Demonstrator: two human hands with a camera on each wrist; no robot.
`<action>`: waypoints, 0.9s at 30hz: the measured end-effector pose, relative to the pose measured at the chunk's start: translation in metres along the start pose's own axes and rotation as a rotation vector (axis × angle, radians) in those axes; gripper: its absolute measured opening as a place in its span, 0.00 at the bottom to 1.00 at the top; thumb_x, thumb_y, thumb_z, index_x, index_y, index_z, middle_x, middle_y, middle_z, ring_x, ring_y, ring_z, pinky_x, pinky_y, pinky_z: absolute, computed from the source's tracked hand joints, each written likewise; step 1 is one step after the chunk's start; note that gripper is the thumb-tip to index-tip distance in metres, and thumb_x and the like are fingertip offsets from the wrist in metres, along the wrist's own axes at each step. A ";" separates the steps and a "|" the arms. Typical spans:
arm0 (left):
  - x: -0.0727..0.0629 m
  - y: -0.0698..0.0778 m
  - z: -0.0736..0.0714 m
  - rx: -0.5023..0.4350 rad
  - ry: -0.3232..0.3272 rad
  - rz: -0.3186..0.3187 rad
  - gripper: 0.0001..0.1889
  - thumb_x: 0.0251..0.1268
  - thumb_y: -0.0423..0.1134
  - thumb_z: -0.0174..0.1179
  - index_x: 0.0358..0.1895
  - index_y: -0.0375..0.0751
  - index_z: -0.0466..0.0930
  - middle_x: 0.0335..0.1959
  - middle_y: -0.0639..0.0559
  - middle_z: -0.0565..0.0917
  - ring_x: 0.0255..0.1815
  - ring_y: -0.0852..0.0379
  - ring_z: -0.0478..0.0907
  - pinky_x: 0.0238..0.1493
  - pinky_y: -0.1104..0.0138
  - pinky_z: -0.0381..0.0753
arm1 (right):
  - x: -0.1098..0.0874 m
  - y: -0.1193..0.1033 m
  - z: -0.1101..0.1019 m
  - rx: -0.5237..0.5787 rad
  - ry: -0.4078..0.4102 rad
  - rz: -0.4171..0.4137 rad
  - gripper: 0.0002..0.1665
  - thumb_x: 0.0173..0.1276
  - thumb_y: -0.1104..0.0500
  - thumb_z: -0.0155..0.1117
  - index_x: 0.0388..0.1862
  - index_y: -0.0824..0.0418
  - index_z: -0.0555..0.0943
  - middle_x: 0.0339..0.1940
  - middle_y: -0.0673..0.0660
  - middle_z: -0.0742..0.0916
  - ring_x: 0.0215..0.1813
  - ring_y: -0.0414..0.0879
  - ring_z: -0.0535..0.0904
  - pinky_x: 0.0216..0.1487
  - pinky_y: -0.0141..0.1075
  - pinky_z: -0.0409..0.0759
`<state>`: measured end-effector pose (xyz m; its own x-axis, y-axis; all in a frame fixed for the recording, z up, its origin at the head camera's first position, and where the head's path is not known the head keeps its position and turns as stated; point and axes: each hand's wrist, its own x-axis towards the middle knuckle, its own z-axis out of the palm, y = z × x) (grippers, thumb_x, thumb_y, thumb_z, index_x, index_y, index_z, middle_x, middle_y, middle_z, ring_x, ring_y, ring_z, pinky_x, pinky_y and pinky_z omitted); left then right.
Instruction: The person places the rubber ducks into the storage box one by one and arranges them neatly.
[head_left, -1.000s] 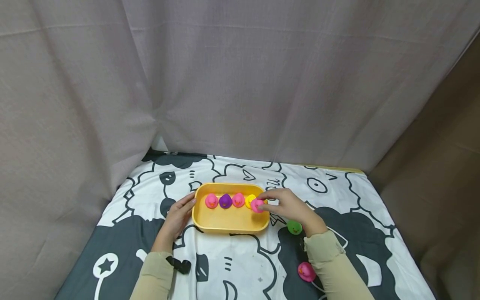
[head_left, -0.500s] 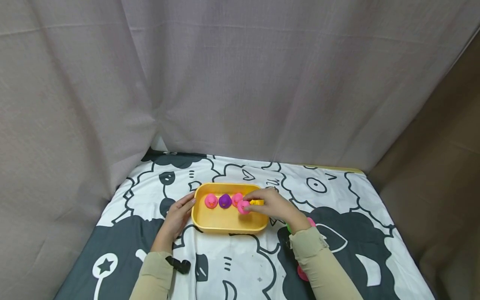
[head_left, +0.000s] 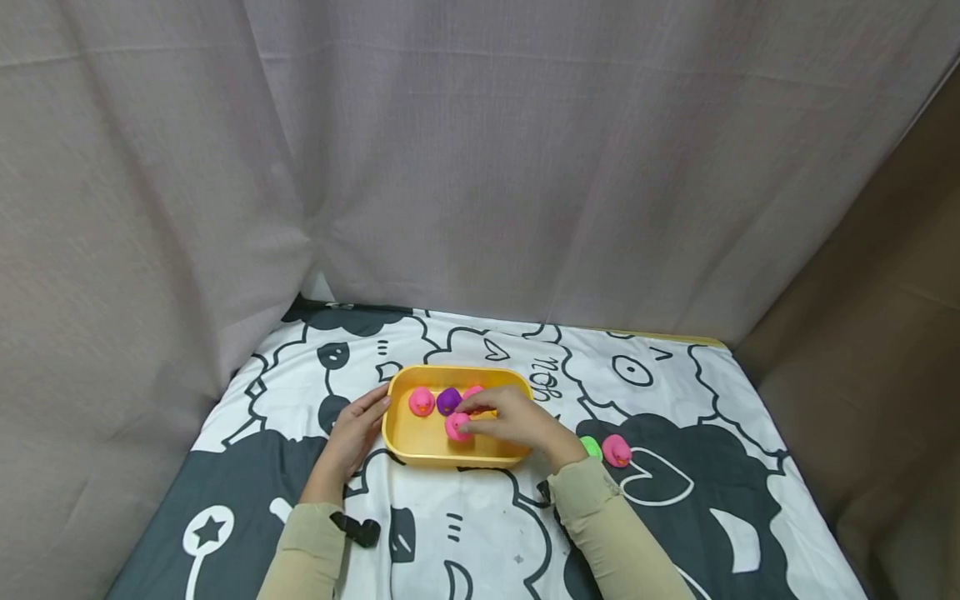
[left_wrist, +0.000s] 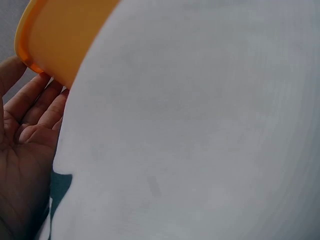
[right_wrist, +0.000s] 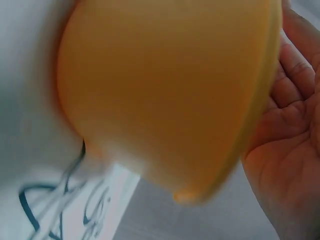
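Observation:
A yellow tray (head_left: 420, 446) stands on the patterned cloth in the head view. My left hand (head_left: 354, 437) holds its left end, with fingertips against the rim and outer wall, as the tray wall (left_wrist: 65, 40) in the left wrist view also shows. Over the tray, my right hand (head_left: 513, 417) pinches a pink toy duck (head_left: 457, 427) between thumb and fingers. Behind that duck sit another pink duck (head_left: 422, 402), a purple duck (head_left: 448, 401) and a partly covered pink duck (head_left: 472, 391). The right hand hides the yellow duck's place.
Right of the tray, a green duck (head_left: 591, 447) and a pink duck (head_left: 617, 451) rest on the cloth (head_left: 457, 533). Grey curtains (head_left: 525, 167) hang behind and at the sides. A black strap piece (head_left: 358, 530) sits at the left wrist.
My right hand has carried the pink duck leftward and slightly nearer across the tray. Its forearm now uncovers a pink duck on the cloth and covers another. The left hand stays put.

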<state>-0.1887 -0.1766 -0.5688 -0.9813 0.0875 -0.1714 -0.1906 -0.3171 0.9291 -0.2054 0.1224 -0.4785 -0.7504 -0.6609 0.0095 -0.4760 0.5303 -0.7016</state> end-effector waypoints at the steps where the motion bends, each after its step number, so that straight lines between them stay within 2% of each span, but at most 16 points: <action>1: 0.000 0.000 0.000 -0.001 -0.001 0.000 0.27 0.73 0.41 0.61 0.72 0.39 0.71 0.73 0.49 0.69 0.74 0.54 0.65 0.68 0.67 0.72 | 0.001 -0.001 0.002 0.003 0.000 0.003 0.18 0.66 0.44 0.72 0.51 0.49 0.88 0.44 0.40 0.87 0.50 0.52 0.82 0.54 0.50 0.83; 9: 0.000 0.000 -0.001 -0.009 0.004 -0.005 0.27 0.73 0.41 0.61 0.72 0.39 0.71 0.73 0.49 0.70 0.74 0.54 0.65 0.67 0.68 0.73 | 0.013 -0.005 0.025 0.073 0.012 0.045 0.15 0.66 0.44 0.71 0.50 0.45 0.88 0.44 0.37 0.86 0.51 0.49 0.81 0.57 0.45 0.83; 17: 0.000 0.000 0.000 -0.001 -0.001 0.001 0.26 0.74 0.41 0.61 0.72 0.39 0.71 0.73 0.49 0.70 0.74 0.54 0.65 0.67 0.68 0.73 | 0.022 -0.005 0.044 0.110 0.066 0.000 0.13 0.67 0.49 0.72 0.49 0.49 0.89 0.43 0.39 0.88 0.49 0.41 0.82 0.56 0.38 0.83; 22: -0.001 0.000 0.000 -0.008 0.001 0.001 0.26 0.74 0.40 0.60 0.72 0.39 0.71 0.73 0.48 0.70 0.73 0.53 0.66 0.68 0.67 0.72 | 0.026 -0.003 0.053 0.119 0.065 0.004 0.16 0.68 0.47 0.71 0.51 0.51 0.88 0.45 0.39 0.88 0.50 0.34 0.82 0.58 0.33 0.81; 27: 0.000 0.001 0.000 -0.005 -0.002 -0.006 0.26 0.74 0.40 0.60 0.72 0.39 0.71 0.73 0.48 0.69 0.74 0.53 0.66 0.68 0.67 0.72 | 0.029 -0.005 0.058 0.127 0.078 0.021 0.17 0.68 0.46 0.71 0.51 0.50 0.87 0.46 0.40 0.88 0.52 0.37 0.82 0.59 0.35 0.81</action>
<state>-0.1884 -0.1774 -0.5682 -0.9801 0.0912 -0.1763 -0.1966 -0.3210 0.9264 -0.1985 0.0695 -0.5157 -0.7954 -0.6043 0.0456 -0.4013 0.4688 -0.7869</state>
